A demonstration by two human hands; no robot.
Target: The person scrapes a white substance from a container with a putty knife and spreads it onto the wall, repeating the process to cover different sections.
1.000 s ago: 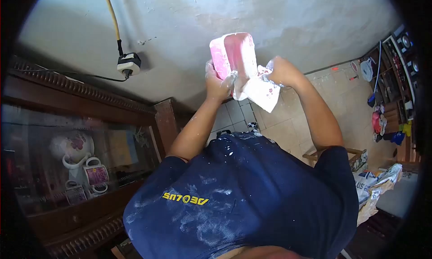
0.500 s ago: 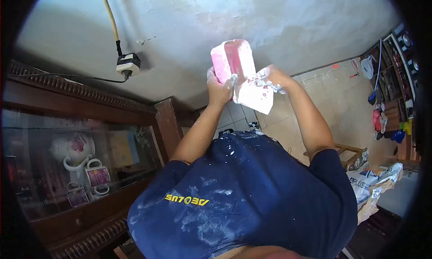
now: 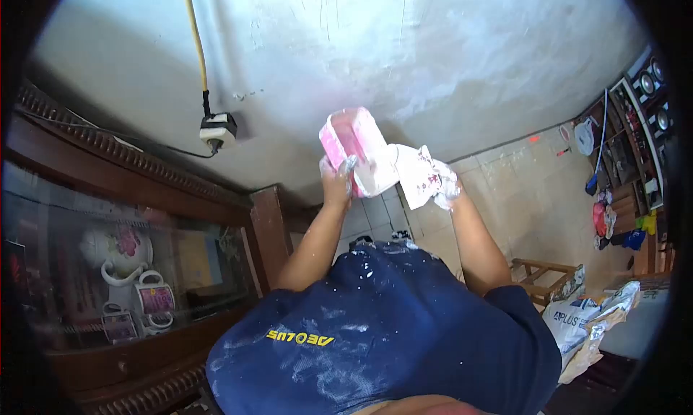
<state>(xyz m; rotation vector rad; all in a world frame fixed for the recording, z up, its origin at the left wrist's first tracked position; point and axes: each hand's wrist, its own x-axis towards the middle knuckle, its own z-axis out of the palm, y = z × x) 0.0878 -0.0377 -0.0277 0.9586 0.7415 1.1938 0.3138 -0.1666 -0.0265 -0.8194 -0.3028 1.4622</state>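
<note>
A pink rectangular tub (image 3: 370, 144), smeared with white paste, is tilted so that its hollow side shows. My left hand (image 3: 337, 180) grips it by the near left corner, thumb over the rim and white paste on the fingers. In my right hand (image 3: 447, 188), also coated in white paste, is a flat white piece with a small flower print (image 3: 413, 171). Its left edge overlaps the tub's right rim in this view. Both hands are in front of the grey plastered wall (image 3: 462, 61).
A socket block (image 3: 218, 132) hangs by a yellow cable on the wall. At left stands a glass-fronted cabinet (image 3: 195, 263) with cups and a teapot inside. A wooden stool (image 3: 538, 274) and an opened white sack (image 3: 577, 321) are at lower right, near a shelf (image 3: 621, 141).
Both hands and the tub have come lower in view. The flat white piece, which was down at the tub's near end, has swung up to its right side.
</note>
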